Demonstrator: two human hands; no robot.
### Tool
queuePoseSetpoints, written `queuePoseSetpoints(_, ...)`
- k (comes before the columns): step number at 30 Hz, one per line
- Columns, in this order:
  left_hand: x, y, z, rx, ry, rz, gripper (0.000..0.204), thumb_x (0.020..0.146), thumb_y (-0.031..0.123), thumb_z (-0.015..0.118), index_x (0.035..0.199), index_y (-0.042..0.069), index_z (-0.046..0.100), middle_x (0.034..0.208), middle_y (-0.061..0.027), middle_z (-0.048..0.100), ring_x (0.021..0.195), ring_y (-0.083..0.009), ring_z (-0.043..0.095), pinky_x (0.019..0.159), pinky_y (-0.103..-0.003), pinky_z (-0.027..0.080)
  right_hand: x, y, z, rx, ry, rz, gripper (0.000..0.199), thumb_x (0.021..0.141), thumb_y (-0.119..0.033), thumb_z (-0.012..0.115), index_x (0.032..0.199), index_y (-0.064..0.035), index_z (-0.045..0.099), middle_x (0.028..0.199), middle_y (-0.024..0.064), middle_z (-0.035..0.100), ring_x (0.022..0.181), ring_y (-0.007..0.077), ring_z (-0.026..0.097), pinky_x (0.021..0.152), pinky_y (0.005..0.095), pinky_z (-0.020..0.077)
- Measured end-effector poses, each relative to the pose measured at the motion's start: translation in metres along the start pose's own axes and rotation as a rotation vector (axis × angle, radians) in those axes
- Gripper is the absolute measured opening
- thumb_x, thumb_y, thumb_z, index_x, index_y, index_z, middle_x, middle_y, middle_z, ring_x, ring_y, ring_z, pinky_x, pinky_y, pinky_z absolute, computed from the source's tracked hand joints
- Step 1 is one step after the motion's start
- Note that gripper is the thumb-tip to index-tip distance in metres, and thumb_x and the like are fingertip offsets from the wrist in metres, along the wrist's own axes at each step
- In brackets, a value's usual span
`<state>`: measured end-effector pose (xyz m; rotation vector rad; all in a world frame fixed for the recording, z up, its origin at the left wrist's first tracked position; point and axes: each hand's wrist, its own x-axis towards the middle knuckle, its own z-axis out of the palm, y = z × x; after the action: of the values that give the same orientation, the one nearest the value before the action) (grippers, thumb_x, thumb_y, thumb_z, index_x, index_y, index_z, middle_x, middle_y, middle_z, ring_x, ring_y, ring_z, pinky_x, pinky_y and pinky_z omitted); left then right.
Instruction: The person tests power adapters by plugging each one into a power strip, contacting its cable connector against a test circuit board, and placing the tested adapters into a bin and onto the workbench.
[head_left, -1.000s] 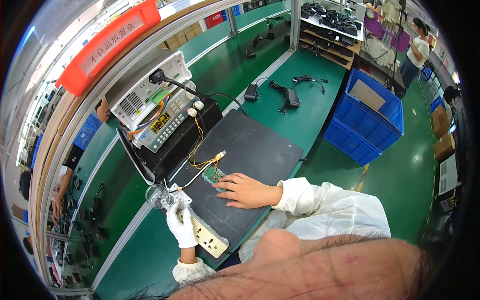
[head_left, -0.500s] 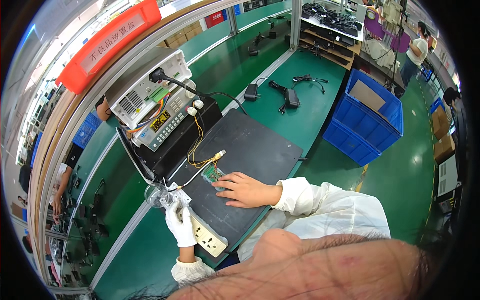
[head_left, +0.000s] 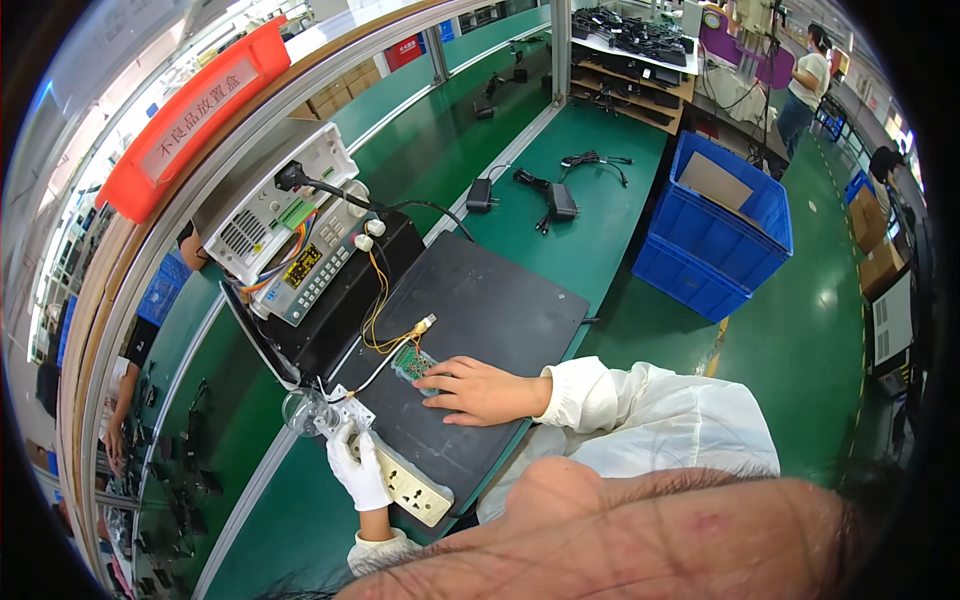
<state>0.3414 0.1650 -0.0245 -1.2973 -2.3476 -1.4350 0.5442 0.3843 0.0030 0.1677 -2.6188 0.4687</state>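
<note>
My left hand, in a white glove, has its fingers curled together at the far end of a cream power strip; what lies in them is hidden. Just beyond those fingertips are a small white plate and a clear round cover. My right hand is bare, its fingers stretched out, with the fingertips at the edge of a green circuit board. The board lies on a black mat. Thin yellow wires and a white cable with a light plug lie beside it.
A bench instrument with a small display stands behind the mat, wired at its front. Black power adapters lie on the green bench. Blue crates stand on the right. An orange-red bin sits on the upper-left shelf.
The whole view has shifted slightly, so the bench sits further left in the picture. Both hands keep nearly the same places at the power strip and the circuit board.
</note>
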Motion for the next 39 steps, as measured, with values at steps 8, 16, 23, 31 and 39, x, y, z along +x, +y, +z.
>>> queuePoseSetpoints(8, 0.000, -0.004, 0.002, 0.018, 0.009, 0.010, 0.027, 0.088, 0.012, 0.065, 0.113, 0.003, 0.062, 0.109, -0.0156, 0.062, 0.102, -0.0334, 0.059, 0.091, -0.042, 0.046, -0.001, 0.001, 0.000, 0.001, 0.005, -0.004, 0.040, 0.090, -0.029, 0.066, 0.124, -0.0072, 0.061, 0.143, 0.0106, 0.046, 0.129, 0.0297, 0.043, 0.105, 0.0440, 0.0380)
queuePoseSetpoints(16, -0.001, -0.006, 0.002, -0.039, 0.026, 0.003, 0.026, 0.087, 0.010, 0.066, 0.112, 0.003, 0.062, 0.108, -0.0157, 0.062, 0.100, -0.0333, 0.060, 0.089, -0.041, 0.047, 0.001, 0.000, 0.001, 0.034, 0.028, -0.002, 0.038, 0.087, -0.026, 0.068, 0.119, -0.0066, 0.063, 0.142, 0.0109, 0.048, 0.131, 0.0297, 0.042, 0.105, 0.0437, 0.0371)
queuePoseSetpoints(23, 0.003, 0.008, 0.002, 0.034, -0.003, 0.001, 0.026, 0.086, 0.009, 0.066, 0.111, 0.003, 0.063, 0.107, -0.0151, 0.062, 0.099, -0.0327, 0.060, 0.088, -0.041, 0.048, -0.003, 0.000, -0.004, 0.025, 0.005, 0.014, 0.040, 0.088, -0.027, 0.067, 0.122, -0.0068, 0.062, 0.143, 0.0104, 0.047, 0.130, 0.0291, 0.043, 0.105, 0.0434, 0.0376)
queuePoseSetpoints(31, -0.001, 0.013, -0.007, 0.033, 0.042, -0.030, 0.026, 0.084, 0.012, 0.069, 0.108, 0.003, 0.065, 0.109, -0.0165, 0.065, 0.102, -0.0342, 0.061, 0.091, -0.042, 0.047, 0.007, -0.004, -0.003, 0.025, -0.001, -0.013, 0.040, 0.084, -0.027, 0.070, 0.118, -0.0071, 0.063, 0.139, 0.0102, 0.050, 0.129, 0.0286, 0.045, 0.104, 0.0431, 0.0385)
queuePoseSetpoints(39, 0.013, 0.024, -0.004, 0.095, 0.040, 0.016, 0.027, 0.078, 0.016, 0.074, 0.103, 0.006, 0.069, 0.101, -0.0160, 0.068, 0.093, -0.0368, 0.063, 0.083, -0.044, 0.049, 0.014, -0.012, -0.018, 0.010, -0.020, 0.051, 0.039, 0.081, -0.020, 0.072, 0.117, -0.0078, 0.064, 0.138, 0.0086, 0.051, 0.125, 0.0296, 0.047, 0.103, 0.0428, 0.0401)
